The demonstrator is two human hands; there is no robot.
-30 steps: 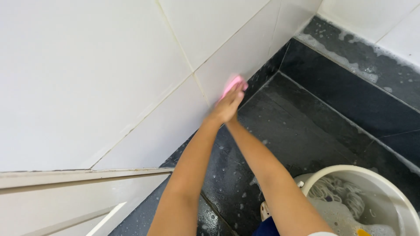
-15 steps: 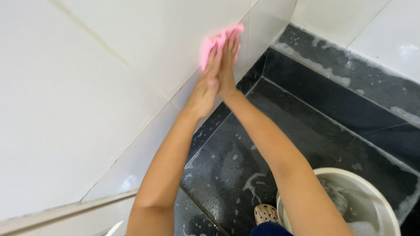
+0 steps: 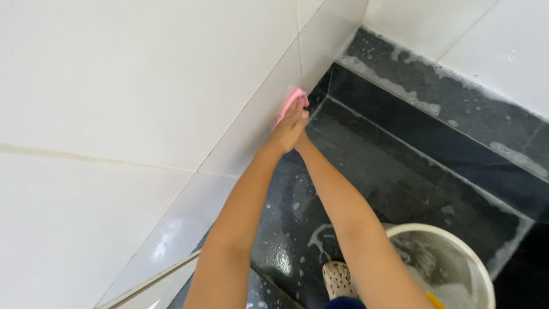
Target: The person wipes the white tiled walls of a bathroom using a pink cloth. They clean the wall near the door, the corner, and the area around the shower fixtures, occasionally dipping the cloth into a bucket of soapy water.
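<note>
Both my hands press a pink cloth point(image 3: 291, 103) flat against the white tiled wall point(image 3: 143, 97), low down near the dark floor. My left hand point(image 3: 286, 130) lies on the cloth and my right hand point(image 3: 299, 127) is laid over it, fingers straight and together. Only the cloth's upper edge shows past my fingertips.
The black tiled floor point(image 3: 394, 171) is wet with soap suds. A white bucket point(image 3: 474, 257) of soapy water stands at the lower right. My foot in a pale clog point(image 3: 338, 279) is beside it. A second white wall point(image 3: 474, 40) meets the corner at upper right.
My hands and the cloth have slid down the wall from a higher tile to near the floor edge.
</note>
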